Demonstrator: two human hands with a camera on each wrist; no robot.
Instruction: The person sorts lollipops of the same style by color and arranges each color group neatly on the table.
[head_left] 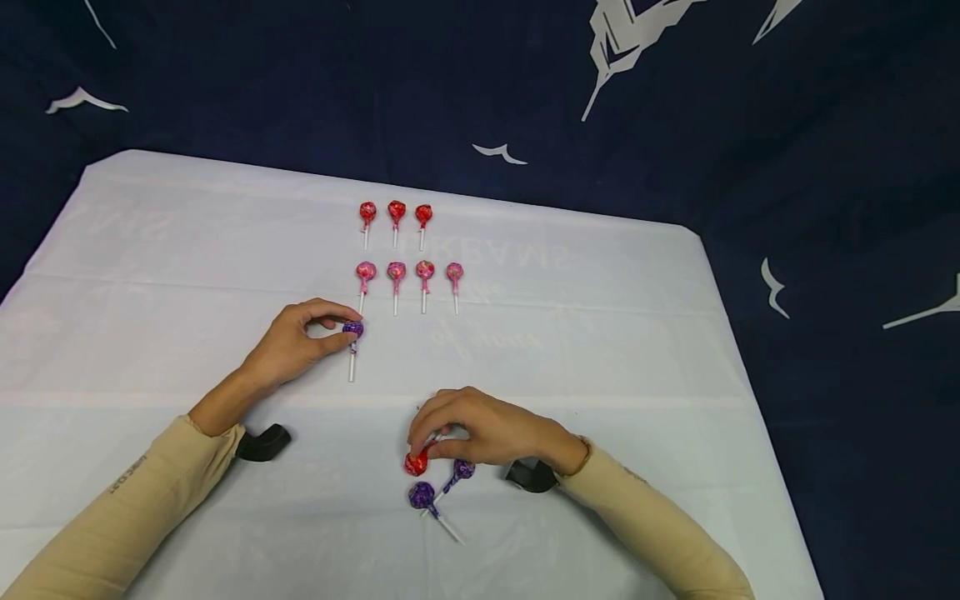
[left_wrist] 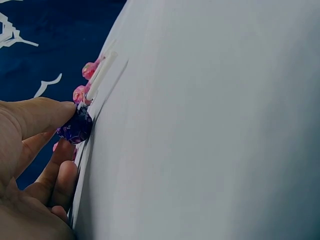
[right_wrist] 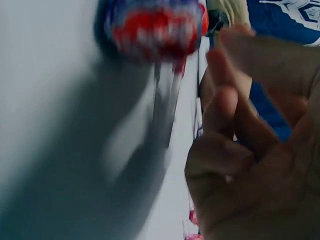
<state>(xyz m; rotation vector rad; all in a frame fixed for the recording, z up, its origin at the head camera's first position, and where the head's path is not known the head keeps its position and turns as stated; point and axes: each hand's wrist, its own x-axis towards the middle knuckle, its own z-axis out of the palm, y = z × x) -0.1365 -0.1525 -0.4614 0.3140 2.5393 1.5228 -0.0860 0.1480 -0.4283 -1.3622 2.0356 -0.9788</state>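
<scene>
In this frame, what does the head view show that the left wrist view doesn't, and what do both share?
Head view only: the right hand gripping a red lollipop, two purple lollipops beside it, and a row of three red lollipops. Left wrist view only: a close look at the fingers on the wrapper. Shared: the left hand pinching a purple lollipop, with pink lollipops beyond.
</scene>
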